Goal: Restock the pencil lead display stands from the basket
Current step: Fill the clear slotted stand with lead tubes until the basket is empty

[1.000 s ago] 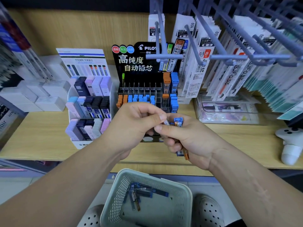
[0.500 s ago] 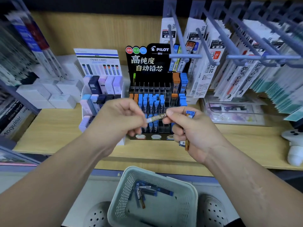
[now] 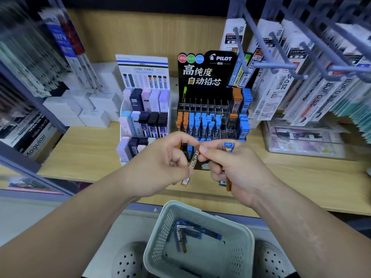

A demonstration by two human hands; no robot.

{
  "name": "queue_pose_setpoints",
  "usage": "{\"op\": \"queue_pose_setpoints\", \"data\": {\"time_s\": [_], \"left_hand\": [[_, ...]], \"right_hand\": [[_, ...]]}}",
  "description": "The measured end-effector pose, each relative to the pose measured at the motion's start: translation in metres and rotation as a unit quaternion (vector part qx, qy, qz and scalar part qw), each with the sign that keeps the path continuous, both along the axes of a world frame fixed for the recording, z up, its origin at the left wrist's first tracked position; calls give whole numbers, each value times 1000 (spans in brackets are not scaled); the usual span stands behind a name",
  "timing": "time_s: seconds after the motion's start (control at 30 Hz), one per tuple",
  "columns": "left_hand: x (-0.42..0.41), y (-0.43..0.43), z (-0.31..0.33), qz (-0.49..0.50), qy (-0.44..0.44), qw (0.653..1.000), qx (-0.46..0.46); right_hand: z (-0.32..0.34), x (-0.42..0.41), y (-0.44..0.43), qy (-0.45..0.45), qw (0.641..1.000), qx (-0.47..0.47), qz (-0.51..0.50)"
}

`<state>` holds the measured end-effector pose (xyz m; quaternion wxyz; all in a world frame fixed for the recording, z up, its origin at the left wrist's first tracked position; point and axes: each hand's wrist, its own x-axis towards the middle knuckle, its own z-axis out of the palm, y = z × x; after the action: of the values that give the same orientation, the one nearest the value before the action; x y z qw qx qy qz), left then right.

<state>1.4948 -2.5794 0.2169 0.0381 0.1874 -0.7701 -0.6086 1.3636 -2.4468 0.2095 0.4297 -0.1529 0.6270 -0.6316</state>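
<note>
Left hand (image 3: 160, 165) and right hand (image 3: 234, 169) both pinch one slim orange plastic lead case (image 3: 194, 157) between them; the right also clutches at least two further cases (image 3: 228, 147).

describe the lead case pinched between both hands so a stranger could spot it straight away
Find the black PILOT display stand on the wooden shelf. Directly in front of it the left hand and right hand meet, both pinching one slim lead case. It is amber, marked HB and tilted, unlike the blue-capped case poking up from the right hand.
</note>
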Motion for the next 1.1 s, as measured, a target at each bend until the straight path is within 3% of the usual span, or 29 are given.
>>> {"op": "queue_pose_setpoints", "data": {"time_s": [0.2,0.67,1.1], "left_hand": [[-4,-20,1,4,6,1000,-26],[-24,-44,-9,226,118,966,-53],[-43,-45,-23,174,89,947,-254]], "right_hand": [[0,-4,-3,-22,1000,-1,4],[-3,-29,15,-12,998,17,-54],[-5,-35,17,-14,999,26,-37]]}}
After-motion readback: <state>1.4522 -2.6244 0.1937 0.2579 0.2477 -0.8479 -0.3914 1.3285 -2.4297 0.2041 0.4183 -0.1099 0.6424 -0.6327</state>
